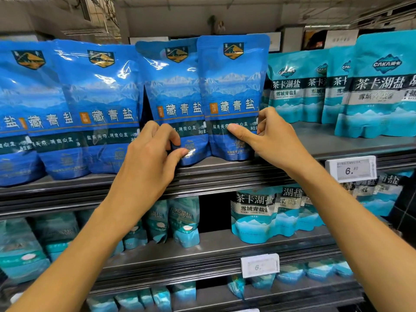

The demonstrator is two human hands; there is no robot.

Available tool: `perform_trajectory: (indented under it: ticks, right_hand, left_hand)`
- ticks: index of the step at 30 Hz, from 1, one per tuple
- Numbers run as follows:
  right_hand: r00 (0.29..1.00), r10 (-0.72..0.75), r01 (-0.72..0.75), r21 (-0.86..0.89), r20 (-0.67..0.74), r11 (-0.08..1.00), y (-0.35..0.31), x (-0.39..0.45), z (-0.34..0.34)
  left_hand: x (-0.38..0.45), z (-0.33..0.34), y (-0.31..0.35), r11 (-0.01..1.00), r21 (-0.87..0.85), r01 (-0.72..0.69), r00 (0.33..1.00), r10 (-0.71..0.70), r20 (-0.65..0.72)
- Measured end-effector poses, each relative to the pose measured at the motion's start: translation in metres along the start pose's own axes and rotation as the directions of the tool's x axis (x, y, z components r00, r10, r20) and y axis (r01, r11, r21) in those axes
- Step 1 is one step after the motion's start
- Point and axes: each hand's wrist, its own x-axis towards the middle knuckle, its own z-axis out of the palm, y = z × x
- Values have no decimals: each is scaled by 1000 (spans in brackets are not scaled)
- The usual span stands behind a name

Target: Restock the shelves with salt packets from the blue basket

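Salt packets fill the top shelf (pixel 225 167); the left hand (pixel 153 152) pinches one packet (pixel 177 95), the right hand (pixel 267 136) grips its neighbour (pixel 231 91). Basket unseen, so what remains is unclear.

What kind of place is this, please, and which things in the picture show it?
Most likely a supermarket or grocery aisle. Tiered metal shelves hold rows of identical blue salt packets, teal salt packets stand beside them, and price tags are clipped to the shelf edges.
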Motion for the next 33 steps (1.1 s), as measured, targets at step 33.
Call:
perform_trajectory:
  ticks: [33]
  right_hand:
    - [980,-172,197,543,-97,816,-93,-148,52]
  left_hand:
    - [-111,-129,-22,691,-645,327,890,-455,-35]
